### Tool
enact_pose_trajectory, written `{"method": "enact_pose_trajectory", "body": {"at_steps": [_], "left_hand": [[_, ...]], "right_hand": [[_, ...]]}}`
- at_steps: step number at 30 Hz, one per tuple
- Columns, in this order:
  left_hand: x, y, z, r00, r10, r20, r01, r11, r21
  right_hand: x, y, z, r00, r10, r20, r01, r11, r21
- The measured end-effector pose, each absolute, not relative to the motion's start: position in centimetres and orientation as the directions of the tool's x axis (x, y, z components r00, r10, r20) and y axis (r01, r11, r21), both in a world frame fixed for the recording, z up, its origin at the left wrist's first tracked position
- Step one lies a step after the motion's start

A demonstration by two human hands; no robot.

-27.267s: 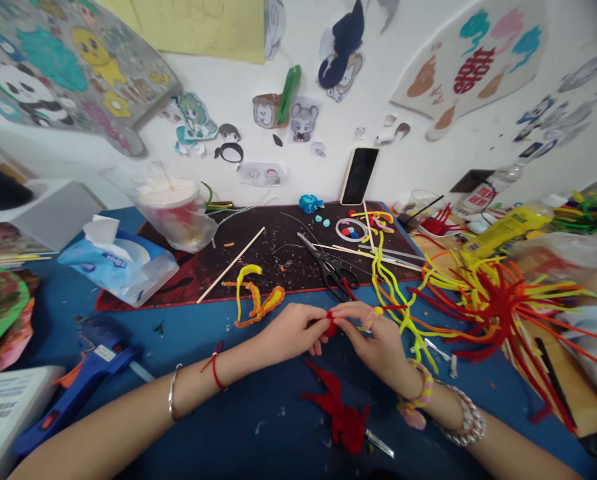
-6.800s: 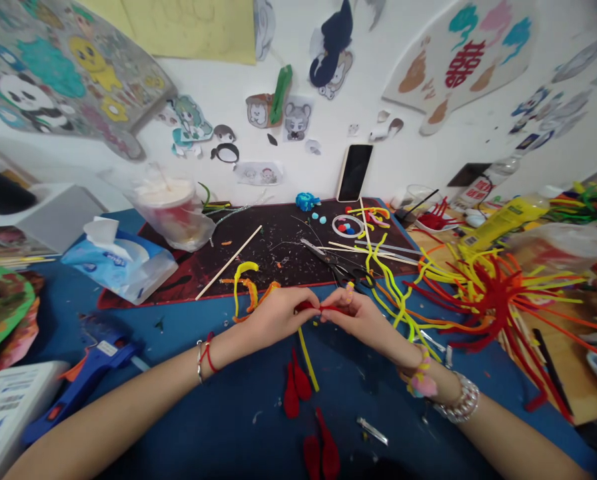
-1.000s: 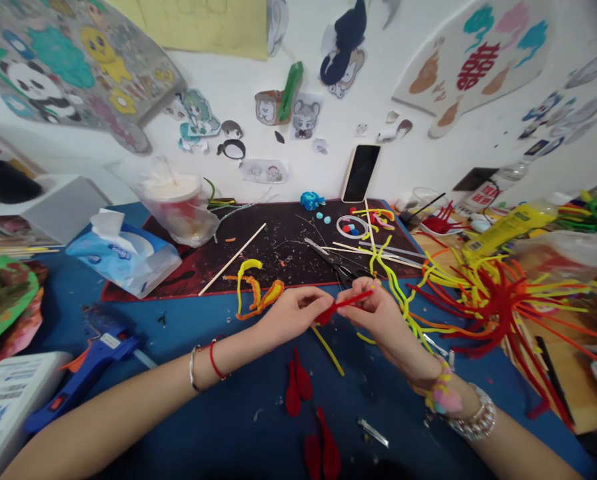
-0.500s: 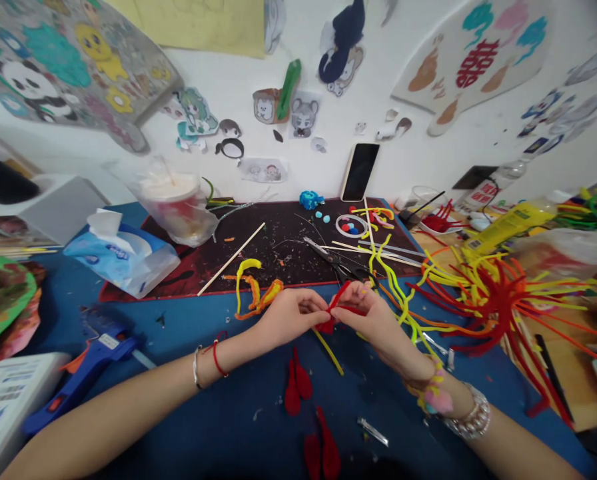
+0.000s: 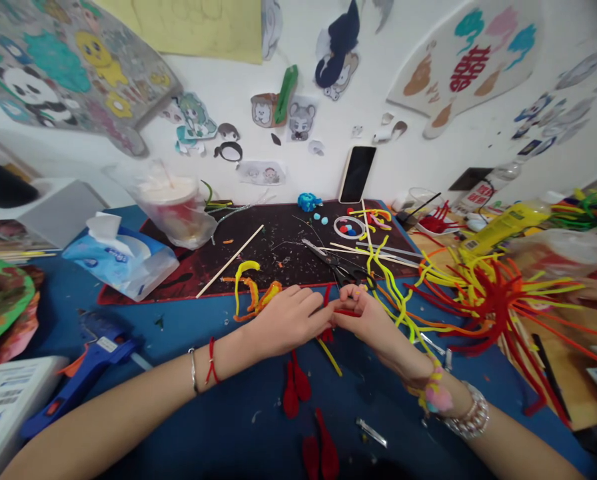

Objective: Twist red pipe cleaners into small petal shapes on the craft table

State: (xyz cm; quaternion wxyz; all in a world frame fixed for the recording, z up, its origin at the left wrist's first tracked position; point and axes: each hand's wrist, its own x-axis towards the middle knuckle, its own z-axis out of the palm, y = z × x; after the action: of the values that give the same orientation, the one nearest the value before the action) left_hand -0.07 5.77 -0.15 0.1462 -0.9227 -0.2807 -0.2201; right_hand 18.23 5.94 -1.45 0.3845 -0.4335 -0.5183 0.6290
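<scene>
My left hand (image 5: pixel 298 315) and my right hand (image 5: pixel 366 315) meet at the centre, both closed on a red fuzzy piece (image 5: pixel 328 328). Its red ends stick out above and below the fingers, which hide its middle. A yellow-green stem (image 5: pixel 330 357) slants down just below the hands. Nearer me on the blue surface lie red loop shapes (image 5: pixel 291 390) in two pairs, with a silver clip (image 5: pixel 371 433) to their right. Orange and yellow bent stems (image 5: pixel 251 293) rest beyond my left hand, and black-handled scissors (image 5: pixel 339 265) lie beyond both hands.
A blue glue gun (image 5: pixel 98 353) and tissue pack (image 5: pixel 123 257) are at the left, near a bagged cup (image 5: pixel 176 210). Red, orange and yellow stems (image 5: pixel 498 297) spread at the right. A phone (image 5: pixel 358 175) leans on the wall. Another person's hand (image 5: pixel 596 293) shows at the right edge.
My left hand has turned over the red piece, its fingers now covering more of it. Another person's hand has come in at the right edge. The view has shifted slightly.
</scene>
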Motion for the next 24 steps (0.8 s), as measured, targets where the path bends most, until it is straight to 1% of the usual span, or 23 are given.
{"method": "enact_pose_trajectory", "body": {"at_steps": [2, 4, 6, 7, 10, 13, 15, 17, 18, 20, 24], "left_hand": [[-0.01, 5.71, -0.28, 0.741, 0.430, 0.515, 0.588, -0.786, -0.190], [0.06, 5.63, -0.26, 0.740, 0.423, 0.523, 0.589, -0.783, -0.201], [0.14, 5.56, -0.16, 0.730, 0.437, 0.526, 0.595, -0.785, -0.174], [0.18, 5.52, -0.11, 0.719, 0.456, 0.525, 0.602, -0.786, -0.142], [0.34, 5.36, -0.12, 0.662, 0.556, 0.503, 0.627, -0.778, 0.034], [0.45, 5.18, -0.34, 0.581, 0.687, 0.438, 0.631, -0.719, 0.291], [0.47, 5.16, -0.49, 0.495, 0.783, 0.377, 0.601, -0.622, 0.503], [0.45, 5.27, -0.60, 0.433, 0.854, 0.287, 0.502, -0.493, 0.710], [0.44, 5.37, -0.65, 0.420, 0.876, 0.236, 0.438, -0.423, 0.793], [0.43, 5.59, -0.73, 0.425, 0.894, 0.142, 0.328, -0.298, 0.897], [0.63, 5.79, -0.78, 0.468, 0.884, 0.003, 0.211, -0.115, 0.971]], "right_hand": [[18.18, 5.89, -1.57, -0.328, 0.931, -0.159, -0.070, -0.191, -0.979], [18.13, 5.83, -1.65, -0.328, 0.930, -0.167, -0.107, -0.212, -0.971], [18.06, 5.74, -1.67, -0.326, 0.931, -0.164, -0.129, -0.216, -0.968], [18.01, 5.69, -1.65, -0.322, 0.933, -0.161, -0.132, -0.212, -0.968], [17.85, 5.53, -1.57, -0.291, 0.947, -0.138, -0.131, -0.182, -0.974], [17.71, 5.33, -1.43, -0.257, 0.961, -0.101, -0.131, -0.138, -0.982], [17.67, 5.20, -1.27, -0.238, 0.968, -0.083, -0.126, -0.115, -0.985], [17.67, 5.08, -1.09, -0.216, 0.974, -0.072, -0.120, -0.100, -0.988], [17.68, 5.04, -1.00, -0.205, 0.976, -0.070, -0.119, -0.096, -0.988], [17.69, 5.00, -0.89, -0.187, 0.980, -0.068, -0.118, -0.091, -0.989], [17.62, 5.04, -0.93, -0.148, 0.988, -0.049, -0.118, -0.067, -0.991]]}}
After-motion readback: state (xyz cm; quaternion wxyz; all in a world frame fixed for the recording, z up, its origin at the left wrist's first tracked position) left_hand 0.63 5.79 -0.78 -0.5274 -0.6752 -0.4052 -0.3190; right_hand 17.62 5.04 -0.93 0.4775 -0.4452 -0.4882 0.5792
